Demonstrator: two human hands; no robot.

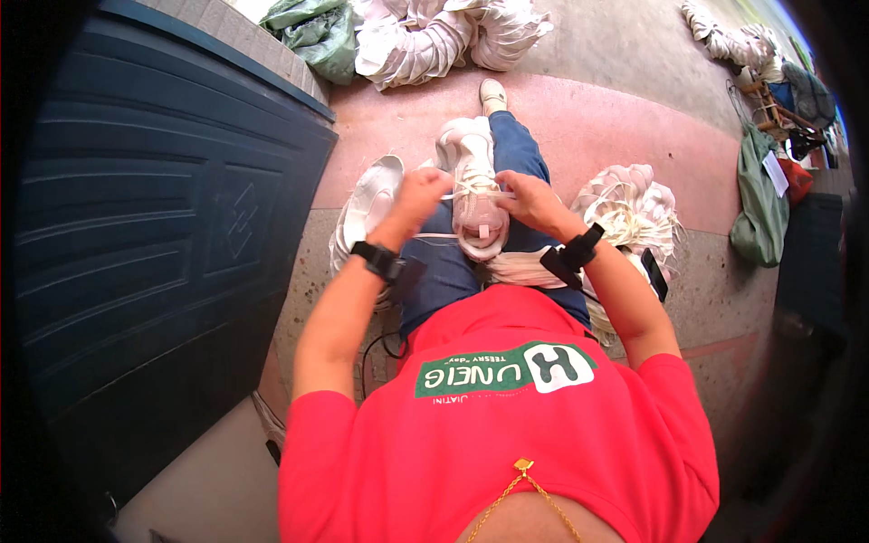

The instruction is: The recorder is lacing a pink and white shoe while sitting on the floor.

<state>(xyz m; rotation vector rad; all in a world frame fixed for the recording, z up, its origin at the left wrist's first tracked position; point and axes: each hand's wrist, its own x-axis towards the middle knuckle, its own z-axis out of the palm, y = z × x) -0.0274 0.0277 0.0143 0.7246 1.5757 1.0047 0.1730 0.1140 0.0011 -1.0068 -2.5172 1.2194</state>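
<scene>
Head view: a white and pale pink lace-up shoe upper (478, 213) lies at the upper centre of the frame, over the legs of the blue denim trousers (444, 271), collar end toward the lower edge. Left hand (424, 197): fingertips pressed together, pinching a flat white shoelace (472, 192) at the left side of the upper. Right hand (532, 201): thumb and forefinger pinching the same shoelace at the right side. Each wrist carries a black strap-on band (378, 261). A stack of white curved shoe uppers (371, 195) stands left of the left hand; a bundle of pale pink and white shoe uppers (629, 199) lies right of the right hand. A dark blue panelled door (172, 208) occupies the left of the frame
</scene>
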